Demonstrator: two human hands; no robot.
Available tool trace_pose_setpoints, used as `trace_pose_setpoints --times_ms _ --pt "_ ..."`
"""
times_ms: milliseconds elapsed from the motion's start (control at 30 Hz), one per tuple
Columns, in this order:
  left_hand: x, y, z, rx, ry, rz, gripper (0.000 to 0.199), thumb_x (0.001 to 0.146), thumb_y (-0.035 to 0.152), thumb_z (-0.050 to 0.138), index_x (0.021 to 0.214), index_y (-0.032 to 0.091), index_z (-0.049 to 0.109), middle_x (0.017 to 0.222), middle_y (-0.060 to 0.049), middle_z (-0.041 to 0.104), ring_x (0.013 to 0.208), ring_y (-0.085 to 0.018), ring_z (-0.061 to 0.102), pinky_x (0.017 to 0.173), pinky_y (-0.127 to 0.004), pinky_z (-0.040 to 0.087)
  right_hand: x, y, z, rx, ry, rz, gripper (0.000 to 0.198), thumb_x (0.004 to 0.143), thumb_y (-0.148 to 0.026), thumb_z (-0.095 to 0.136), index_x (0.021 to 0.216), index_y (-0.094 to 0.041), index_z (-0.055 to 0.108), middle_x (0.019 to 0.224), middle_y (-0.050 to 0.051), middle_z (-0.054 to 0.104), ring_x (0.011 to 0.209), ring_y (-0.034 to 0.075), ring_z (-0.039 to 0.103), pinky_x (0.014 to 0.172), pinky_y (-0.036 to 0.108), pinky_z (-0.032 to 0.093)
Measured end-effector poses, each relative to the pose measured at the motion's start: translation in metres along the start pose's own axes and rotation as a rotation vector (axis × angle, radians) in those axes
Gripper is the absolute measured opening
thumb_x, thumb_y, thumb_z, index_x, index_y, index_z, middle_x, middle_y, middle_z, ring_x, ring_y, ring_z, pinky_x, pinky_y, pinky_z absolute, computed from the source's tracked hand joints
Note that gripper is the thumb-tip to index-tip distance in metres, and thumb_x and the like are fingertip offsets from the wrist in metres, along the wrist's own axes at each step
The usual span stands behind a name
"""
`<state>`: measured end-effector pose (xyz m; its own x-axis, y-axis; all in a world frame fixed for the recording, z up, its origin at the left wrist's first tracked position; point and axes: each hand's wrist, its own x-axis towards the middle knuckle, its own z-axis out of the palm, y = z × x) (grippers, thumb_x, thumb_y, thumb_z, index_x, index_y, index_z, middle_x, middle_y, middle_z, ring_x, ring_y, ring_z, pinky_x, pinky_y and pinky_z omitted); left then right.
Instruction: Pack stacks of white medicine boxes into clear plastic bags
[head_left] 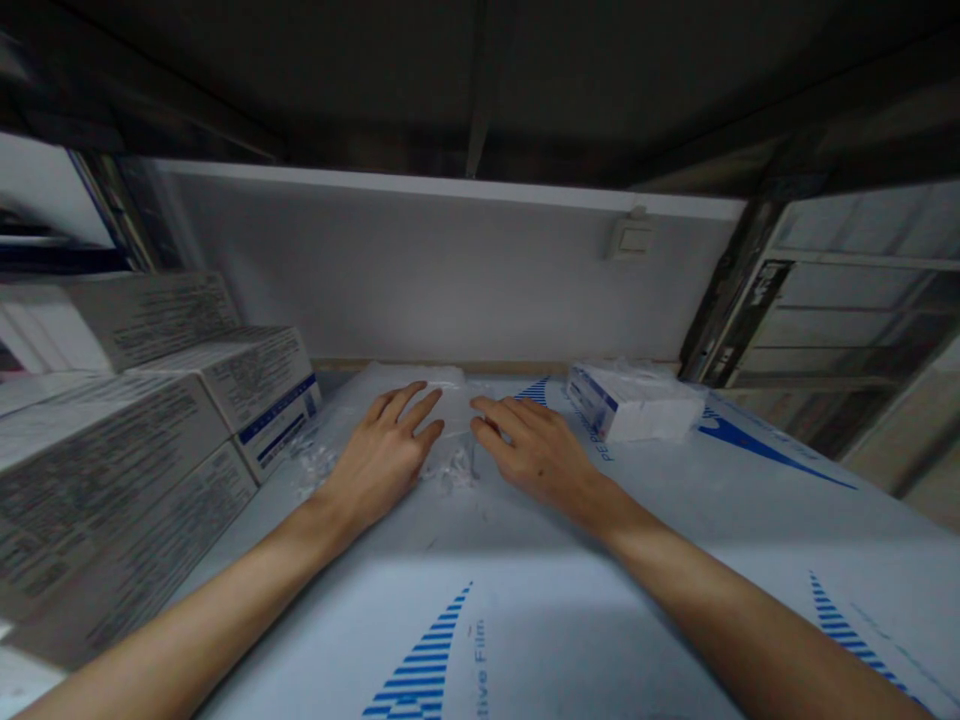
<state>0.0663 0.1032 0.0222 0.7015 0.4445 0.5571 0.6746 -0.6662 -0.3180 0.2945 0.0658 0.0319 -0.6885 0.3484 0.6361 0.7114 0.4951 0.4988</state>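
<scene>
Both of my arms reach forward over a shelf board [570, 600] covered with blue-printed protective film. My left hand [386, 445] lies over a clear, crinkled plastic bag [454, 465] near the back wall, its fingers spread. Whatever white or pale thing is inside the bag is hard to make out. On the bag's right side is my right hand [536, 445], fingers stretched toward the left hand and slightly bent, with nothing visible in them. A gap separates the two hands. Whether the right fingertips touch the plastic cannot be seen.
Printed white boxes [112, 480] are stacked at the left. A plastic-wrapped white box [637, 400] sits at the back right. Overhead hangs a dark upper shelf [375, 90]. A switch [632, 238] is on the back wall, and a metal post [731, 290] stands at the right.
</scene>
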Motion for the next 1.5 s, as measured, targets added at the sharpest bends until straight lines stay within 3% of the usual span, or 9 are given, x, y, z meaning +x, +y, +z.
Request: trace_pose_setpoints --times_ms 200,467,600,733,1000,1200,1333,1500 --pt "0.0 -0.002 -0.003 0.065 -0.085 -0.159 0.043 0.092 0.007 0.052 0.13 0.019 0.066 0.137 -0.015 0.065 0.133 -0.04 0.052 0.104 -0.057 0.047 -0.003 0.001 0.001 -0.035 -0.006 -0.038 0.026 0.096 -0.004 0.046 0.093 -0.013 0.07 0.117 0.014 0.073 0.088 0.021 0.067 0.075 0.035 0.055" --pt "-0.001 -0.002 -0.007 0.086 -0.068 -0.187 0.051 0.095 0.01 0.048 0.143 0.026 0.055 0.137 -0.015 0.063 0.128 -0.037 0.056 0.101 -0.054 0.048 0.001 -0.005 -0.003 -0.001 -0.098 -0.104 0.026 0.095 -0.005 0.048 0.083 -0.015 0.069 0.119 0.013 0.072 0.091 0.022 0.065 0.074 0.037 0.055" --pt "0.0 0.0 -0.008 0.146 -0.069 -0.191 0.046 0.093 0.011 0.053 0.136 0.025 0.061 0.146 -0.016 0.056 0.129 -0.038 0.055 0.1 -0.055 0.05 -0.001 0.001 -0.004 -0.019 -0.104 -0.078 0.026 0.096 -0.006 0.047 0.088 -0.015 0.07 0.119 0.014 0.072 0.092 0.023 0.064 0.075 0.038 0.054" --pt "0.0 0.0 -0.007 0.152 -0.084 -0.233 0.051 0.093 0.013 0.056 0.142 0.029 0.058 0.15 -0.016 0.052 0.134 -0.041 0.051 0.101 -0.058 0.05 -0.005 0.007 -0.002 -0.029 -0.158 -0.048 0.024 0.094 -0.004 0.05 0.087 -0.012 0.072 0.126 0.017 0.07 0.098 0.025 0.063 0.08 0.04 0.054" --pt "0.003 0.004 -0.016 0.075 -0.216 -0.328 0.071 0.096 0.005 0.042 0.157 0.039 0.033 0.158 -0.015 0.042 0.134 -0.036 0.053 0.08 -0.044 0.063 -0.008 0.011 -0.003 -0.031 -0.223 0.066 0.036 0.087 0.002 0.05 0.115 -0.008 0.072 0.136 0.015 0.067 0.115 0.028 0.06 0.094 0.044 0.051" --pt "0.003 0.003 -0.024 0.057 -0.22 -0.276 0.07 0.088 -0.008 0.036 0.147 0.027 0.052 0.157 -0.016 0.044 0.131 -0.033 0.056 0.083 -0.042 0.063 -0.007 0.011 -0.006 -0.017 -0.233 0.104 0.03 0.088 -0.007 0.055 0.114 -0.007 0.071 0.129 0.014 0.071 0.102 0.028 0.065 0.086 0.043 0.051" --pt "0.006 0.001 -0.022 0.095 -0.231 -0.237 0.06 0.084 -0.01 0.041 0.13 0.019 0.067 0.15 -0.015 0.053 0.125 -0.031 0.06 0.089 -0.042 0.062 -0.009 0.011 0.0 -0.035 -0.182 0.066 0.022 0.092 -0.007 0.054 0.102 -0.01 0.074 0.113 0.011 0.076 0.091 0.024 0.066 0.08 0.039 0.051" --pt "0.005 -0.001 -0.016 0.118 -0.196 -0.168 0.048 0.084 -0.008 0.046 0.114 0.015 0.075 0.135 -0.016 0.065 0.121 -0.032 0.061 0.094 -0.044 0.059 -0.011 0.011 0.003 -0.032 -0.158 0.025 0.021 0.094 -0.004 0.053 0.095 -0.011 0.073 0.103 0.012 0.076 0.085 0.022 0.064 0.077 0.035 0.049"
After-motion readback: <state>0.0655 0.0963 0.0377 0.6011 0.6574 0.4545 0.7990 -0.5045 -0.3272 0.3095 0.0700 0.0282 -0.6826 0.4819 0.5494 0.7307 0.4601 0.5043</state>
